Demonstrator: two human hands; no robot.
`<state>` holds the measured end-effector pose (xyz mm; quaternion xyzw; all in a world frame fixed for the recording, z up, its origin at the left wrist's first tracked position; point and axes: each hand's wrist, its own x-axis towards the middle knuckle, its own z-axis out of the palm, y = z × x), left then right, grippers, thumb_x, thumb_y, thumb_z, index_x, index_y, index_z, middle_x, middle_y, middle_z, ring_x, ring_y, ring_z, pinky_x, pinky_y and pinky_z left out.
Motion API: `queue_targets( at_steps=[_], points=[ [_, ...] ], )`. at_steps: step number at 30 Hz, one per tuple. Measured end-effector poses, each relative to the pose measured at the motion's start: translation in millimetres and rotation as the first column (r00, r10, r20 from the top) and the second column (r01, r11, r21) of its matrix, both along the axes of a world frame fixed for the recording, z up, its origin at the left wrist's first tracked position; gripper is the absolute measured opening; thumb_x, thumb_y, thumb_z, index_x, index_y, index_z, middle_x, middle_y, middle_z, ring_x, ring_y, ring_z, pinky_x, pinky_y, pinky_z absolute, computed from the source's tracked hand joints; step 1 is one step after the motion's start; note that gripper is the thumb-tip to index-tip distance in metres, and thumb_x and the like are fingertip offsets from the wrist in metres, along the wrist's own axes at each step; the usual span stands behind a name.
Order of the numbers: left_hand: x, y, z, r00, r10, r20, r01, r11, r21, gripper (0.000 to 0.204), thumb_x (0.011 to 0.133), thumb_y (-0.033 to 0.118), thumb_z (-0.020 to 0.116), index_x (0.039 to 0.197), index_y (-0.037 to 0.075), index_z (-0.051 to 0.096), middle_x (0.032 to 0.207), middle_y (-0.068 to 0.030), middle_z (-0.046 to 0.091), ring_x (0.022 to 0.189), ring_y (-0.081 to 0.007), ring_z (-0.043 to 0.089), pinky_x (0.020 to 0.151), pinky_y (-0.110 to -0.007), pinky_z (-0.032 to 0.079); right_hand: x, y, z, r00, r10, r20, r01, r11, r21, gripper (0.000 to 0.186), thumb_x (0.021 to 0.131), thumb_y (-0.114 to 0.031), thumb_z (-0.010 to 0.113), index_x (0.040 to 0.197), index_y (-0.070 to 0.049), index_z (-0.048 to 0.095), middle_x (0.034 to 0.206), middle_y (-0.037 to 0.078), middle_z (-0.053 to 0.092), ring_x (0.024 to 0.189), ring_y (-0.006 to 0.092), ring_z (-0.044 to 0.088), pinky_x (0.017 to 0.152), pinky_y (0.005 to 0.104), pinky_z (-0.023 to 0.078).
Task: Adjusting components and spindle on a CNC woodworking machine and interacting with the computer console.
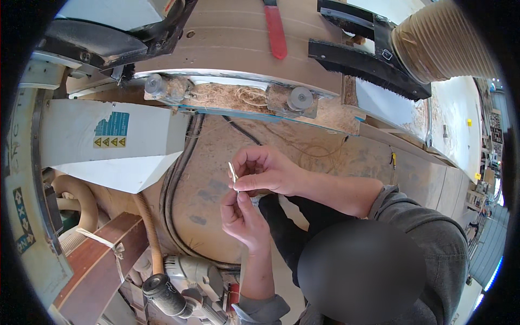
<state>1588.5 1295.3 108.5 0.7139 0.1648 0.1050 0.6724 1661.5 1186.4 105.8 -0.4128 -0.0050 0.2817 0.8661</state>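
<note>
My right hand [265, 170] pinches a small, slim, shiny metal piece [233, 170] between thumb and fingertips. The piece stands tilted, its upper end poking out past the fingers; its exact kind is too small to tell. Just below it, my left hand [245, 219] is closed, thumb against curled fingers, at the lower end of the same piece. Both hands are held close together in the air above the dusty floor [211, 187]. The fingers cover most of the piece's lower part.
A machine edge with two round rollers [299, 99] and wood shavings runs across ahead. A red-handled tool [276, 32] lies on the brown panel. A white machine housing [70, 130] is at left, black cables [170, 200] cross the floor, and a ribbed hose [441, 40] hangs at far right.
</note>
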Motion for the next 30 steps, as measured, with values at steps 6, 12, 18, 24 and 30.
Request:
queue_targets(
  at_steps=[6,12,18,24,30],
  points=[
    [-0.2,-0.3,0.0,1.0,-0.006,-0.018,0.006,0.999,0.036,0.029,0.103,0.02,0.05,0.102,-0.007,0.061,0.084,-0.0087,0.066,0.076,-0.0134,0.061,0.069,-0.026,0.048,-1.6,0.5,0.9,0.998,-0.012,0.061,0.017,0.996,-0.091,0.018,0.085,-0.013,0.075,0.094,-0.005,0.062,0.081,-0.003,0.059,0.071,0.005,0.055,0.059,0.021,0.045],
    [-3.3,-0.3,-0.3,0.995,-0.056,-0.086,0.066,0.99,0.128,0.034,0.105,0.025,0.045,0.098,-0.005,0.061,0.08,-0.0067,0.066,0.074,-0.0122,0.06,0.068,-0.026,0.046,-1.5,-2.2,4.5,0.997,-0.006,0.08,0.019,0.986,-0.164,0.021,0.083,-0.014,0.077,0.092,-0.006,0.06,0.08,-0.004,0.057,0.07,0.0047,0.052,0.059,0.0213,0.043],
    [-3.4,-4.9,0.5,0.994,-0.058,-0.098,0.065,0.995,0.071,0.037,0.105,0.025,0.043,0.1,-0.006,0.061,0.079,-0.0069,0.066,0.073,-0.0123,0.061,0.067,-0.026,0.047,-1.0,-5.1,7.4,0.998,-0.004,0.056,0.015,0.983,-0.182,0.022,0.082,-0.015,0.078,0.09,-0.007,0.058,0.079,-0.004,0.056,0.07,0.0048,0.051,0.059,0.0219,0.041],
    [-4.0,-11.7,3.3,0.995,-0.042,-0.09,0.048,0.997,0.063,0.036,0.105,0.024,0.044,0.098,-0.006,0.062,0.079,-0.006,0.066,0.072,-0.0085,0.057,0.064,-0.024,0.046,-3.7,-5.5,4.3,0.995,-0.021,0.102,0.045,0.97,-0.239,0.027,0.08,-0.018,0.08,0.089,-0.007,0.057,0.078,-0.004,0.053,0.069,0.0049,0.047,0.059,0.0222,0.039],
    [-5.8,-15.5,4.2,0.997,-0.028,-0.078,0.036,0.994,0.099,0.034,0.105,0.023,0.045,0.098,-0.005,0.062,0.078,-0.0068,0.067,0.072,-0.0089,0.057,0.064,-0.025,0.045,-6.7,-8.1,2.2,0.985,-0.003,0.171,0.061,0.94,-0.335,0.029,0.08,-0.02,0.081,0.088,-0.007,0.056,0.077,-0.003,0.053,0.069,0.0055,0.046,0.059,0.0227,0.037]
  ],
)
